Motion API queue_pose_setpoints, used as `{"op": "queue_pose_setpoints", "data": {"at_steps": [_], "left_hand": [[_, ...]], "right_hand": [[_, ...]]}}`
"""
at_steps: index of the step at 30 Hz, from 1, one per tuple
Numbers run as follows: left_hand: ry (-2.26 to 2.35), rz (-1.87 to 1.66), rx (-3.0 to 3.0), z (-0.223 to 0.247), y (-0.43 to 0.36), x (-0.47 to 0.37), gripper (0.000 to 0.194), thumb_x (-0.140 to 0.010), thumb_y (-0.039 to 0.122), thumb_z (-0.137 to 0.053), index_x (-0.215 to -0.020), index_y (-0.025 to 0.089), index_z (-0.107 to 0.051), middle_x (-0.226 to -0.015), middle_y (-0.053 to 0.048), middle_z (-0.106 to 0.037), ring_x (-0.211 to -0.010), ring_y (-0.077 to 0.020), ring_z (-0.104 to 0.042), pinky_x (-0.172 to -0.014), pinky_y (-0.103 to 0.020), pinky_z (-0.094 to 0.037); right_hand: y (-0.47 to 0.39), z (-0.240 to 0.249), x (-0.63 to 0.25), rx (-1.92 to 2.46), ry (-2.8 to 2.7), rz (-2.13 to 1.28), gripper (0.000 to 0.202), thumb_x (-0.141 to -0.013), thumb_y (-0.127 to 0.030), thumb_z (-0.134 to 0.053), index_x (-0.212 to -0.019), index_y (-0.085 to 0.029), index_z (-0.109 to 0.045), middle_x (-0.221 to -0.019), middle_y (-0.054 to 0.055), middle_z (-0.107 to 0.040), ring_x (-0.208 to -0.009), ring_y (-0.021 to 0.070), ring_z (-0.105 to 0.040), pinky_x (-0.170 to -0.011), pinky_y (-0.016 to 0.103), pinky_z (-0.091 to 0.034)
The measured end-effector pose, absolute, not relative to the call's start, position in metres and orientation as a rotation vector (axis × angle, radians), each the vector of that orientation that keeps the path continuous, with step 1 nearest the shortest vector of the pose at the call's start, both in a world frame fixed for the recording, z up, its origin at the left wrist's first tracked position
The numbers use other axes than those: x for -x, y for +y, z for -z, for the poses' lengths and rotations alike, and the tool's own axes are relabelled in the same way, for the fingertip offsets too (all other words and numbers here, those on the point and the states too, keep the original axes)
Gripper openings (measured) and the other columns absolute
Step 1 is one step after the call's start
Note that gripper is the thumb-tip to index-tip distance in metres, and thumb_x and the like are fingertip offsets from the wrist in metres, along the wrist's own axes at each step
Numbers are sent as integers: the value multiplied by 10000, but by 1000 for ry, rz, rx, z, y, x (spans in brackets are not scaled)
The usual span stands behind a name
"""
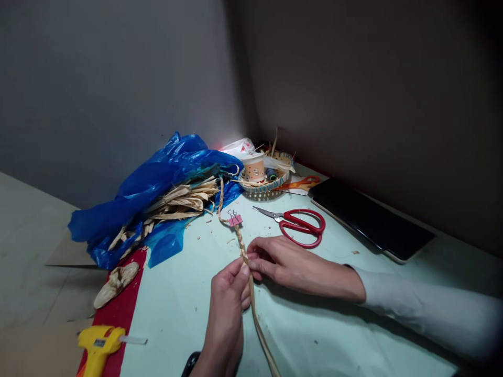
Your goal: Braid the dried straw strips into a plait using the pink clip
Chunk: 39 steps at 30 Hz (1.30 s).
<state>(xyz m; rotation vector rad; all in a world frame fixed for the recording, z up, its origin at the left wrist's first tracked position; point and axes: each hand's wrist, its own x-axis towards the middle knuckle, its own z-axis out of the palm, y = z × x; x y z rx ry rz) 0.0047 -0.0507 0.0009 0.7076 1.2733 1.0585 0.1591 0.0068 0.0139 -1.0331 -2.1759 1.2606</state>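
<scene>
Head view shows my left hand and right hand both pinching a braided straw strip near the surface's front edge; a pink clip grips its far end, red scissors lie just beyond

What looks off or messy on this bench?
Nothing broken. Small straw scraps lie scattered on the pale green tabletop near the pink binder clip, and dried straw strips spill from the crumpled blue plastic bag. Both hands pinch the braided straw cord.
</scene>
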Motion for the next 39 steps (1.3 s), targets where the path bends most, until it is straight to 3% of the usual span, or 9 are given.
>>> {"op": "queue_pose_setpoints", "data": {"at_steps": [3, 8, 11, 14, 20, 24, 30, 39], "left_hand": [[1270, -1063, -686, -3, -52, -8, 275, -803, 293, -673, -1006, 111, -636, -637, 38, -508, -457, -18, -261, -425, -147, -159], [1293, -1085, -691, -4, -56, -12, 277, -803, 305, -675, -1014, 151, -584, -658, 40, -543, -495, -42, -418, -447, -132, -279], [1332, -1078, -755, -1, -58, -12, 259, -814, 343, -661, -980, 188, -535, -632, 54, -556, -493, -62, -444, -469, -155, -334], [1422, -1037, -872, 1, -60, -9, 212, -843, 370, -614, -928, 213, -499, -666, 41, -606, -508, -84, -466, -488, -182, -354], [1824, -822, -1346, -10, -66, -4, 261, -894, 396, -508, -726, 208, -575, -639, 5, -632, -609, -156, -542, -583, -252, -373], [2003, -917, -1711, -6, -74, -13, 204, -890, 266, -505, -727, 212, -615, -601, 9, -643, -533, -154, -551, -560, -255, -382], [2003, -846, -2594, 14, -80, -27, 218, -859, 55, -507, -913, 118, -709, -612, -50, -658, -547, -178, -604, -567, -281, -385], [1968, -595, -3000, 17, -83, -33, 294, -821, -14, -473, -976, -3, -723, -649, -139, -685, -524, -215, -601, -527, -308, -389]], "right_hand": [[6, -6, -156, 934, -2136, -1369, 254, -985, -309, -397, -887, -160, -578, -753, 15, -644, -697, 138, -557, -644, 250, -375], [5, -8, -153, 1036, -2123, -1361, 264, -976, -324, -409, -846, -159, -569, -730, 20, -640, -663, 141, -535, -615, 260, -364], [8, -13, -154, 1085, -2135, -1394, 251, -955, -314, -433, -838, -157, -589, -690, 12, -652, -649, 137, -547, -603, 255, -358], [12, -13, -156, 1068, -2219, -1383, 276, -926, -267, -459, -710, -155, -589, -674, 17, -661, -639, 126, -547, -621, 250, -359], [14, -10, -156, 1120, -2202, -1349, 193, -883, -213, -511, -718, -150, -591, -649, 13, -651, -595, 113, -519, -552, 228, -325], [8, -12, -153, 1142, -2145, -1292, 181, -850, -163, -520, -678, -149, -573, -637, 2, -631, -572, 103, -493, -535, 230, -307], [7, -4, -153, 1108, -1970, -1401, 154, -795, -152, -539, -648, -136, -585, -568, -30, -508, -565, 95, -418, -513, 217, -289], [13, 10, -154, 949, -1728, -1763, 154, -790, -249, -587, -766, -108, -644, -614, -12, -560, -561, 96, -436, -496, 208, -314]]}}
